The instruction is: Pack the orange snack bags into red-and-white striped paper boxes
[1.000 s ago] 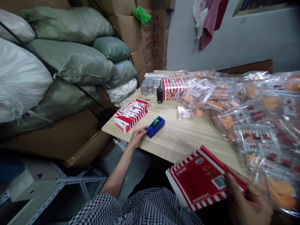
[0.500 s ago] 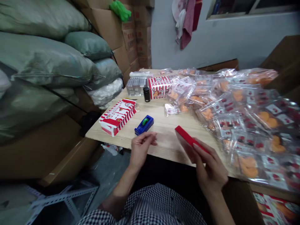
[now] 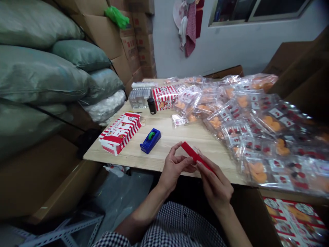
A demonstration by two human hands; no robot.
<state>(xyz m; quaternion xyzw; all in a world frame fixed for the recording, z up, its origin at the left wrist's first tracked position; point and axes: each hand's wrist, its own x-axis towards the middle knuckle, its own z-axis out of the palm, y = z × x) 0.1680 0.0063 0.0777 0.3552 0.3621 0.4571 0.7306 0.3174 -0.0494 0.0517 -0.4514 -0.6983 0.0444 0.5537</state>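
Note:
My right hand grips a thin red box above the table's front edge, its narrow red side facing up. At the box's near left side is my left hand, fingers bent with the fingertips against it. Left of the hands stands a blue tape dispenser with a green roll. Farther left lies a red-and-white striped carton. A similar striped box stands at the back beside a black bottle.
Many clear packets with orange pieces cover the right side of the wooden table. Clear plastic cases stand at the back left. Big sacks and cardboard boxes are piled left. Printed packs lie lower right.
My left hand has moved right and come to the red box. My right hand has brought the box a little left. The view has shifted to the right.

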